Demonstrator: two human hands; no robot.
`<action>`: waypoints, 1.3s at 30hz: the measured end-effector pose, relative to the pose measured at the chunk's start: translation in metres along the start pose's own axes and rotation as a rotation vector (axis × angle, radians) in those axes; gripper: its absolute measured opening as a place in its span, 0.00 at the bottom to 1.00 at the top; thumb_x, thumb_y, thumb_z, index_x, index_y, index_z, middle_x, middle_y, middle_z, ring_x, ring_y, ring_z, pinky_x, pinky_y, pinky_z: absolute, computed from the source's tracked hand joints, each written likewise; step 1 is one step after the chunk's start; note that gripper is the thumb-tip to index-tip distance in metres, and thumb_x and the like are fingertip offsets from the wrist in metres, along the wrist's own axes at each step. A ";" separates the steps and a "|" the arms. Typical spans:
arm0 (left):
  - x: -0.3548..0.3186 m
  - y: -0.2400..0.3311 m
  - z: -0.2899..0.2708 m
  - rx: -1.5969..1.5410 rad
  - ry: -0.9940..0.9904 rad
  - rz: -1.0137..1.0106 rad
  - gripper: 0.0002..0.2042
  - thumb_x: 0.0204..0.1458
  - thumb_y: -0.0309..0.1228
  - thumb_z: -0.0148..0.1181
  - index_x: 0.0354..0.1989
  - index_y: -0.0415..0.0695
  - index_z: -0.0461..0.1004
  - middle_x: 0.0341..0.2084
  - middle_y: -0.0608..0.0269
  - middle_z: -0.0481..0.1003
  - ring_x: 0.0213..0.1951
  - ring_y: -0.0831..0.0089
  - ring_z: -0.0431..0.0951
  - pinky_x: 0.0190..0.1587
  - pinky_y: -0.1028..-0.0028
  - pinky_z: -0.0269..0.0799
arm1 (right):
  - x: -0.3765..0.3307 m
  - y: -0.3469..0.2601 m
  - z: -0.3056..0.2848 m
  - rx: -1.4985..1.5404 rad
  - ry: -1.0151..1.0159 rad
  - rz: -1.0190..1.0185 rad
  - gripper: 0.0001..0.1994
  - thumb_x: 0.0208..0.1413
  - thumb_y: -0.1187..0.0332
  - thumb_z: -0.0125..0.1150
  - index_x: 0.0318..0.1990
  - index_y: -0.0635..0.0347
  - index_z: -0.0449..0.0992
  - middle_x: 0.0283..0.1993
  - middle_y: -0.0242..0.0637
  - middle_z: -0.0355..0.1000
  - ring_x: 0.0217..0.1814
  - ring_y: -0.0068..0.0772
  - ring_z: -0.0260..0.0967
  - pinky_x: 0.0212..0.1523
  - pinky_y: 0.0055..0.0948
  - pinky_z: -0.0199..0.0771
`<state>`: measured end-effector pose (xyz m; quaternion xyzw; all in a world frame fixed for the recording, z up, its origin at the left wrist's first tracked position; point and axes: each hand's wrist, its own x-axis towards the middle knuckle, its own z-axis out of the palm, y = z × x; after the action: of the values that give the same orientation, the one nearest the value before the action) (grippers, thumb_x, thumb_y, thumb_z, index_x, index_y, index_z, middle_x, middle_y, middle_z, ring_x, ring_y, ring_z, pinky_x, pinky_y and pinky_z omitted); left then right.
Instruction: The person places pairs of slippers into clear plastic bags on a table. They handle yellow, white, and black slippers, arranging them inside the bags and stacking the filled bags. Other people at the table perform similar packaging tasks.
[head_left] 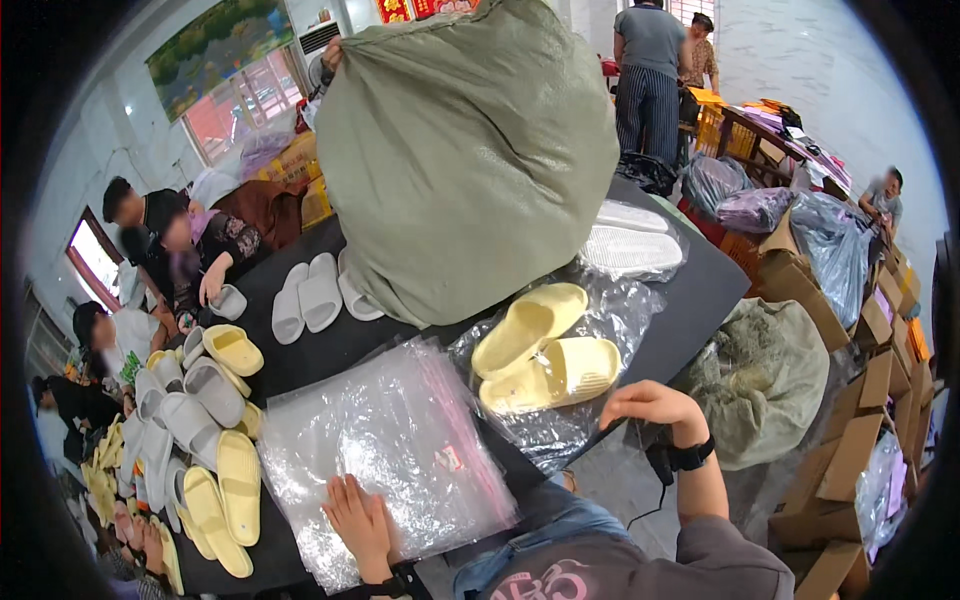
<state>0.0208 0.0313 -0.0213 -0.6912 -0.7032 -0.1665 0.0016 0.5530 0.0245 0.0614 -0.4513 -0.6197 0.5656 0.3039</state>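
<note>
My left hand [358, 520] lies flat, fingers spread, on a stack of clear plastic bags [385, 440] at the near edge of the black table [690, 290]. My right hand [650, 402] hovers with curled fingers at the table's right edge, just beside a pair of pale yellow slippers [545, 350] that rest on another clear bag. It holds nothing that I can see. A black band is on each wrist.
A huge grey-green sack [470, 150] stands on the table behind the slippers. White slippers [310, 295] and a bagged white pair [630, 245] lie near it. Several grey and yellow slippers [205, 430] crowd the left side, where other people sit. Cardboard boxes [850, 440] pile at right.
</note>
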 end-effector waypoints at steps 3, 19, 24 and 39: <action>0.000 0.003 -0.005 -0.019 0.003 -0.002 0.31 0.59 0.45 0.50 0.68 0.42 0.59 0.69 0.46 0.56 0.72 0.51 0.50 0.72 0.49 0.34 | -0.008 0.019 0.004 -0.074 0.395 0.239 0.19 0.65 0.60 0.57 0.54 0.66 0.71 0.42 0.38 0.79 0.39 0.27 0.78 0.35 0.25 0.75; 0.000 0.008 -0.009 -0.018 0.050 0.036 0.32 0.60 0.48 0.51 0.69 0.43 0.59 0.68 0.46 0.57 0.71 0.50 0.52 0.71 0.48 0.36 | 0.049 0.087 -0.013 0.573 0.891 -0.179 0.27 0.59 0.71 0.60 0.66 0.66 0.63 0.32 0.21 0.68 0.23 0.08 0.57 0.19 0.13 0.54; -0.002 0.008 -0.010 -0.035 0.054 0.020 0.32 0.60 0.49 0.51 0.69 0.43 0.59 0.68 0.46 0.57 0.71 0.51 0.52 0.71 0.48 0.36 | 0.049 0.063 -0.013 0.773 0.949 -0.260 0.23 0.60 0.68 0.57 0.62 0.63 0.68 0.41 0.26 0.70 0.35 0.17 0.64 0.36 0.25 0.65; -0.001 0.006 -0.007 -0.016 0.087 0.026 0.32 0.58 0.49 0.53 0.67 0.43 0.61 0.67 0.45 0.59 0.70 0.50 0.53 0.72 0.49 0.37 | 0.014 0.041 -0.059 1.113 0.459 -1.144 0.20 0.67 0.69 0.48 0.65 0.42 0.66 0.69 0.37 0.62 0.73 0.40 0.55 0.70 0.75 0.39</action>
<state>0.0254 0.0288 -0.0139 -0.6925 -0.6920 -0.2019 0.0287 0.6085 0.0599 0.0297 0.0455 -0.3057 0.4414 0.8424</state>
